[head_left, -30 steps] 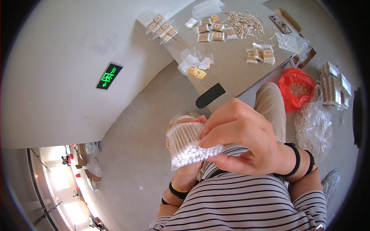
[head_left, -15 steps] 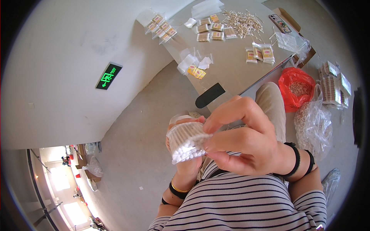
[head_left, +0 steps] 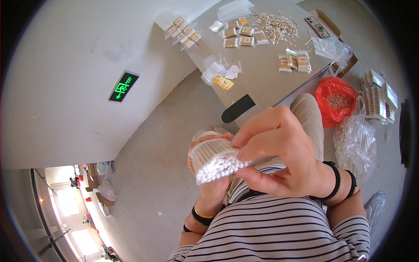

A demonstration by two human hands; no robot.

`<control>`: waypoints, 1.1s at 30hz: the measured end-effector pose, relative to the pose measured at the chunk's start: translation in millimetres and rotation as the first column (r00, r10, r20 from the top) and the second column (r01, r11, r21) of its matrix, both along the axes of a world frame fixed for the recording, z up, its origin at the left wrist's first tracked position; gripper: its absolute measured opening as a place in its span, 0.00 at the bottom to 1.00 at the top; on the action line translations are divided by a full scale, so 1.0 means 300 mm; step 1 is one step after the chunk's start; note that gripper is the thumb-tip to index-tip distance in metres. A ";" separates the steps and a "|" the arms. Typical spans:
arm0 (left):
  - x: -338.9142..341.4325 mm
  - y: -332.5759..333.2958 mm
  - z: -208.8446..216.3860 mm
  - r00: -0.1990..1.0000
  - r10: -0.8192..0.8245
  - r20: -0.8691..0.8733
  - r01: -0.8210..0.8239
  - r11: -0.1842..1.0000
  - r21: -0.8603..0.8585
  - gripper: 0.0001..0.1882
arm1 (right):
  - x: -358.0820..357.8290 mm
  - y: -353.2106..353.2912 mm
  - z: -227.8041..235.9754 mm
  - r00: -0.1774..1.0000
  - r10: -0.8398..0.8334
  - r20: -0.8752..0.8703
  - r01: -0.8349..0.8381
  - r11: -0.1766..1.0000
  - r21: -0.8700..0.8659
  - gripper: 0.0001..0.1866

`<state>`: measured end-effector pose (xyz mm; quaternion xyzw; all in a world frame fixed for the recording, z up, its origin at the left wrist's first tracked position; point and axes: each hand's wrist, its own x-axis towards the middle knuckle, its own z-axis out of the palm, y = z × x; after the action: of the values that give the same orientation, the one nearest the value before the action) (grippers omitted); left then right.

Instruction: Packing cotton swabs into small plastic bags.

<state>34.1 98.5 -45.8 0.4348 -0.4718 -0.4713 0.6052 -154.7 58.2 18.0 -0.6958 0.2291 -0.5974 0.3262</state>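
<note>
A small clear plastic bag of cotton swabs (head_left: 213, 162) is held up in front of my body, its many white tips facing me and toward the lower right. My left hand (head_left: 213, 190) is closed around it from behind and below, its fingers partly hidden by the bag. At the bag's right edge, my right hand (head_left: 286, 159) has its fingertips and thumb on the plastic, gripping it there. The exact contact of those fingertips is partly hidden.
Beyond my hands, a grey table (head_left: 262, 61) bears loose swabs (head_left: 276, 27), packed swab bags (head_left: 298, 60), yellow cards (head_left: 222, 81) and a phone (head_left: 317, 27). On the right are a red bag (head_left: 325, 111), a clear bag (head_left: 355, 146) and stacked packs (head_left: 375, 102).
My right fingers have shifted slightly along the bag's right edge. More of the white swab tips show, spread wider toward the right. My left hand stays about where it was.
</note>
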 end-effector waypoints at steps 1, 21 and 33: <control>-0.008 0.001 0.003 0.995 0.013 -0.098 -0.012 1.000 0.007 0.17 | 0.003 -0.003 -0.002 1.000 0.000 0.000 0.000 1.000 -0.001 0.12; -0.013 -0.034 0.027 0.994 -0.020 0.111 0.029 0.996 -0.083 0.22 | 0.011 -0.035 -0.033 0.996 -0.009 -0.093 -0.001 0.995 -0.101 0.17; -0.012 -0.030 -0.010 1.000 -0.023 -0.015 0.023 1.000 -0.017 0.13 | 0.008 -0.032 -0.039 0.993 -0.038 -0.109 0.024 0.992 -0.124 0.17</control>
<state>30.6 89.6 -48.9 0.4206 -0.4759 -0.4776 0.6071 -152.3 48.5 6.3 -0.7431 0.2206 -0.5757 0.2601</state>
